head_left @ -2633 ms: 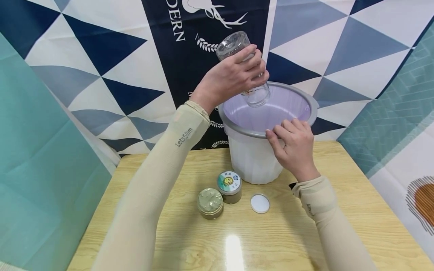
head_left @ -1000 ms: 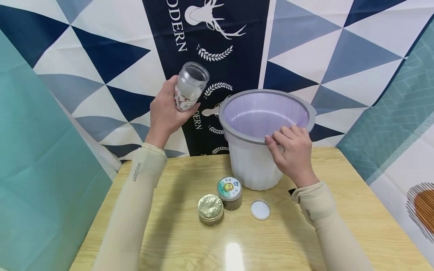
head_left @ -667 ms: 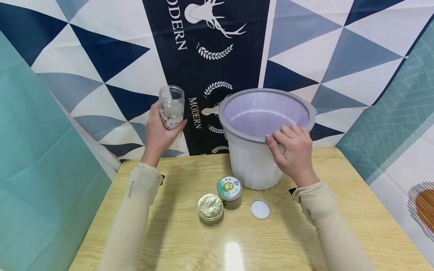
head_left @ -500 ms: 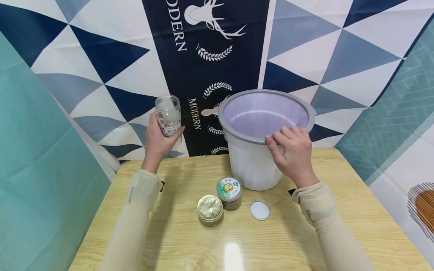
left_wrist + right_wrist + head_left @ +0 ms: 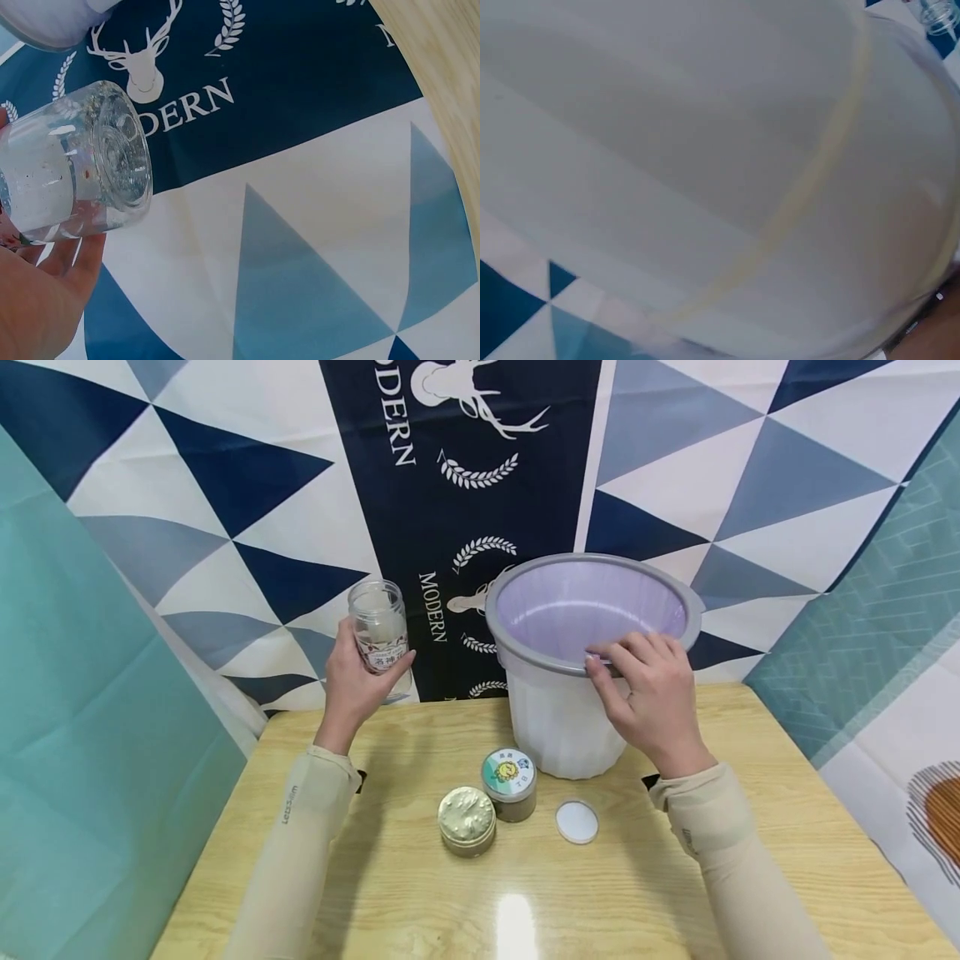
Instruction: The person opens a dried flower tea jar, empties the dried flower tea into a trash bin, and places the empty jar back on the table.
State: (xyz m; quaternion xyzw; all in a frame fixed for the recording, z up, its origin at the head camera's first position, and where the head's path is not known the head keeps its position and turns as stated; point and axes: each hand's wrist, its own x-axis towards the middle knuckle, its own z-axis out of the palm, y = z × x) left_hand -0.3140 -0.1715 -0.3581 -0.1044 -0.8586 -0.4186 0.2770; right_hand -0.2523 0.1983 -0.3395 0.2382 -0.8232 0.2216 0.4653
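Observation:
My left hand (image 5: 354,685) grips a clear glass jar (image 5: 378,622), held upright with a slight tilt, above the table's back left. The jar has no lid on, and a printed label faces me. In the left wrist view, the thick base of the jar (image 5: 112,157) shows beyond the fingers. My right hand (image 5: 651,693) pinches the grey rim of a white trash bin (image 5: 562,718) between thumb and fingers. The bin is purple inside and stands upright; its bottom inside is out of sight. Its pale wall (image 5: 667,165) fills most of the right wrist view.
Before the bin stands a round canister with a green and white printed top (image 5: 509,777). A gold-topped round tin (image 5: 467,818) touches or nearly touches it. A white disc-shaped lid (image 5: 577,822) lies to their right on the wooden table (image 5: 420,902). Patterned cloth (image 5: 480,510) hangs behind.
The jar was upside down over the bin; my left hand has turned it mouth up and brought it left and lower. My right hand stays at the rim, its fingertips slightly shifted.

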